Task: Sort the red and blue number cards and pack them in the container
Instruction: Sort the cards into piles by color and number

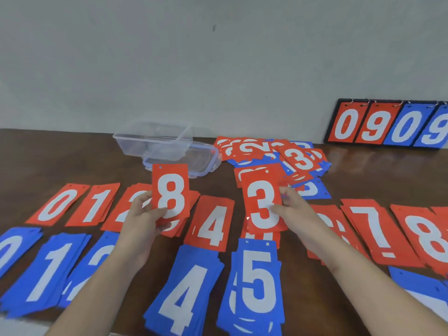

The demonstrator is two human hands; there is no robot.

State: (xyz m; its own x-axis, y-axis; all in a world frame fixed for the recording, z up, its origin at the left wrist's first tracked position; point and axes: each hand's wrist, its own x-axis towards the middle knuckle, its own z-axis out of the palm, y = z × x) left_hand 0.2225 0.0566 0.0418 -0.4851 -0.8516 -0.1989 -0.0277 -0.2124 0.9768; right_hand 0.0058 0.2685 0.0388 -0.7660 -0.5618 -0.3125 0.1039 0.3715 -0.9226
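Left hand (pixel 143 214): pinches a red 8 card (pixel 171 195) above the red row.
Right hand (pixel 288 209): holds a red 3 card (pixel 263 202) upright.
Container (pixel 155 141): clear tub, sitting on its lid, behind the rows.
Risk: each card probably lies far from its stack (crossed arms could scatter the red 4 pile (pixel 212 221)).
Unsorted heap (pixel 274 156): mixed, beside the tub.
Surface: dark wooden table (pixel 60 156), pale wall behind.

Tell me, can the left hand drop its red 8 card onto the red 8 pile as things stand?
Probably not easily. The left hand holds the red 8 card on the left side, while the red 8 pile lies far right, beyond the right hand and its red 3 card.
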